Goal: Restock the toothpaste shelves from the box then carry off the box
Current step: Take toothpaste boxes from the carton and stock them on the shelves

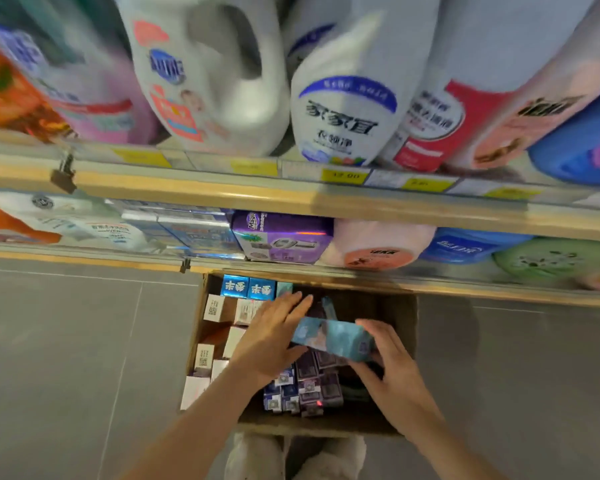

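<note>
Fingers point(371, 329) of my right hand point(392, 372) curl over the near end of a light-blue toothpaste carton point(333, 337), thumb underneath, so I am gripping it just above the open cardboard box point(400, 317). Across from it my left hand point(271, 336) lies flat, fingers straight and close together, their tips against the carton's other end and the palm over the packs below. I see the carton lying crosswise and slightly tilted, over the middle of the box.

Inside the box, dark purple and blue packs point(305, 386) stand on end beneath my hands, white packs point(208, 341) fill the left side, and two bright blue cartons point(248, 287) stand against the far wall. The right part of the box is dark and I cannot tell what it holds.

The box sits on grey floor tiles point(66, 358), its far edge under the lowest shelf rail point(291, 199). On that shelf I make out a purple pack point(281, 239); above it stand white detergent jugs point(340, 98), blurred.
</note>
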`<state>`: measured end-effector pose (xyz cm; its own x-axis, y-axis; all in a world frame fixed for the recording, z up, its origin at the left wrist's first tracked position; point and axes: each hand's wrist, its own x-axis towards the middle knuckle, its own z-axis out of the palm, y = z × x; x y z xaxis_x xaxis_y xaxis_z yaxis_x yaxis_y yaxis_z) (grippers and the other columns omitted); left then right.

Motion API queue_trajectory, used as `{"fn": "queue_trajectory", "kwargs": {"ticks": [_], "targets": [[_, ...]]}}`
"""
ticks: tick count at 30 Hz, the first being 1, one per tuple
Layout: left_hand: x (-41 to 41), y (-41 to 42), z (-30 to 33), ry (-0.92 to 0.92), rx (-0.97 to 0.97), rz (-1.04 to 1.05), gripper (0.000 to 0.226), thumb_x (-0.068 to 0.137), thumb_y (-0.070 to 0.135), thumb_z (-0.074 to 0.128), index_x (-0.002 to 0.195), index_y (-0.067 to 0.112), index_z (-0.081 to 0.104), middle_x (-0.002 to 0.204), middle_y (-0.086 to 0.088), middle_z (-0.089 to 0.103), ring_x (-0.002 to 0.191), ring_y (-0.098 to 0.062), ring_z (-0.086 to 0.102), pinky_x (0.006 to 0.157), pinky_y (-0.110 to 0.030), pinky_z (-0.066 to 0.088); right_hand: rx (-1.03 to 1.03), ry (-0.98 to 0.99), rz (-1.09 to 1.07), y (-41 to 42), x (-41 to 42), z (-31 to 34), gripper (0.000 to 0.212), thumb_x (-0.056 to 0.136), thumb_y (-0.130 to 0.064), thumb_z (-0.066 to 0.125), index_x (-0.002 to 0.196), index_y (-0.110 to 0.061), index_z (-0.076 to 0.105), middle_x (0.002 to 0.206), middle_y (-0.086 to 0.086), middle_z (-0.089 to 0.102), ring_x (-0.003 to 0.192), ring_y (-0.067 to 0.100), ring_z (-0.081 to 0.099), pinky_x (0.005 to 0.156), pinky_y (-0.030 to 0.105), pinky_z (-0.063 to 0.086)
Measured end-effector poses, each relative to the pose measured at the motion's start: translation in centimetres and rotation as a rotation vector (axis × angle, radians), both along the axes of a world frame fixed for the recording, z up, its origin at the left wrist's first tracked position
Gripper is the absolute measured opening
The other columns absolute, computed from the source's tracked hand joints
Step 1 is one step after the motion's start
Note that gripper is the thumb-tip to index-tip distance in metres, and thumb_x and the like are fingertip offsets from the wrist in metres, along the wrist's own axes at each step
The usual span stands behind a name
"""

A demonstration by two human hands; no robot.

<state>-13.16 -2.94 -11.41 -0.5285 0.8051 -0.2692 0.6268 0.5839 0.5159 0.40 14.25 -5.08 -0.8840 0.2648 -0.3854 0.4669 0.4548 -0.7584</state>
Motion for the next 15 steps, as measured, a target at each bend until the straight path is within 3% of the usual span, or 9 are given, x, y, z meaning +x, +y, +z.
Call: {"fn": "queue_trajectory", "kwargs": {"ticks": [3,6,8,11,15], "targets": [[0.3,0.6,4.4,-0.013,0.048,0.005,0.059,0.085,0.023,0.064,0.140,0.019,0.042,0.142,-0.002,0.045,0.135,-0.021,0.037,0.115,-0.037,0.009,-0.044,0.036,0.016,-0.3,-0.6,4.0,0.060,0.086,-0.007,0.063,0.123,-0.046,0.036,0.126,-0.034,0.031,0.122,-0.004,0.041,0.100,0.018,0.040],[-0.1,-0.9,6.4,-0.002,0.034,0.020,0.069,0.083,0.027,0.065,0.143,0.019,0.033,0.145,0.000,0.040,0.138,-0.018,0.030,0.115,-0.034,0.004,-0.168,0.069,-0.003,-1.0,-2.3,6.2,0.057,0.087,-0.003,0.061,0.121,-0.043,0.040,0.122,-0.032,0.036,0.118,0.001,0.047,0.094,0.018,0.046],[-0.9,-2.4,7.0,0.008,0.050,0.074,0.067,0.081,0.027,0.068,0.140,0.019,0.036,0.142,-0.001,0.043,0.135,-0.019,0.035,0.113,-0.034,0.017,-0.295,0.066,-0.039,-2.1,-3.6,6.7,0.054,0.087,-0.003,0.062,0.120,-0.041,0.043,0.121,-0.025,0.043,0.115,0.003,0.052,0.088,0.016,0.048],[-1.9,-4.9,7.1,0.056,0.082,0.084,0.066,0.070,0.024,0.079,0.124,0.022,0.043,0.119,-0.002,0.060,0.110,-0.022,0.057,0.096,-0.039,0.044,-0.393,0.070,-0.018,-4.0,-4.9,6.2,0.052,0.086,-0.010,0.065,0.125,-0.035,0.043,0.127,-0.009,0.046,0.117,0.006,0.053,0.092,0.021,0.048],[-2.6,-9.4,5.0,0.061,-0.025,0.145,0.072,0.067,0.025,0.082,0.125,0.023,0.039,0.111,-0.005,0.062,0.098,-0.026,0.062,0.081,-0.041,0.056,-0.328,-0.009,0.132,-5.0,-6.6,3.2,0.067,0.082,-0.045,0.065,0.136,-0.043,0.026,0.139,-0.024,0.031,0.124,-0.008,0.040,0.101,0.016,0.037]]}}
